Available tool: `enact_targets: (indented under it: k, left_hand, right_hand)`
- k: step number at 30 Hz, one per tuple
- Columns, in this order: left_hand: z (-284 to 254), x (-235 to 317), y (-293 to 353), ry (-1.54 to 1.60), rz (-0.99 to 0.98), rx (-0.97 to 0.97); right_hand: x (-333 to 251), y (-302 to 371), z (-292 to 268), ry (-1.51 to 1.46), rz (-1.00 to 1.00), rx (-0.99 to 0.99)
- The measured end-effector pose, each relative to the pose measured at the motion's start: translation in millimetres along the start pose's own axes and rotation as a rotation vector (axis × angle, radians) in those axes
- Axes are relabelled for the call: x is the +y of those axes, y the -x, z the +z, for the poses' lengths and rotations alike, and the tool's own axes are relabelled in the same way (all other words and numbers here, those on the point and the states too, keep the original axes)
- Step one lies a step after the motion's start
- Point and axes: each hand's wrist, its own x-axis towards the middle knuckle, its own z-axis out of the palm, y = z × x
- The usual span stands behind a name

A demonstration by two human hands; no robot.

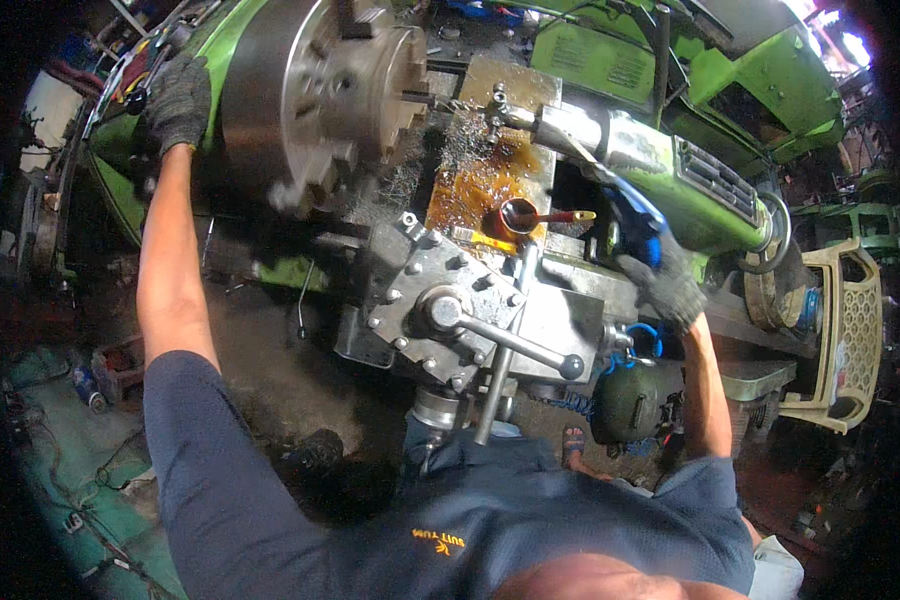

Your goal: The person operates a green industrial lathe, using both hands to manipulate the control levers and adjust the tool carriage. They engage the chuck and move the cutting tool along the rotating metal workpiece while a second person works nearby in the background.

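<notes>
My left hand [178,105], in a dark knit glove, rests at the lathe's green headstock [232,50], beside a black knob [136,100]. Its fingers look curled, but whatever lies under them is hidden. On the other side, my gloved right hand [667,288] is closed around a blue-handled tool [638,212] with a long pale end, reaching along the green tailstock [705,185]. Between my hands is the big lathe chuck [315,90], its jaws smeared by motion. A thin bar [417,97] sticks out from the chuck's middle toward the tailstock's tip [515,117].
Metal chips and brown oil coat the cross slide plate [490,165]. A small pot [518,216] holding a brush [568,216] stands on it. Nearer me, the tool post [440,310] has a long ball-ended lever [530,348]. A beige plastic chair [845,340] lies right.
</notes>
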Motion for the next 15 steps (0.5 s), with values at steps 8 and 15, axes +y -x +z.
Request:
enact_targets:
  k: [8,15]
  left_hand:
    - [-8,4,2,0.210,-0.068,0.061]
    - [-19,12,-3,0.186,-0.076,0.011]
  right_hand:
    - [-73,-46,48,0.043,0.130,-0.218]
    - [-70,-40,65,0.184,0.041,-0.102]
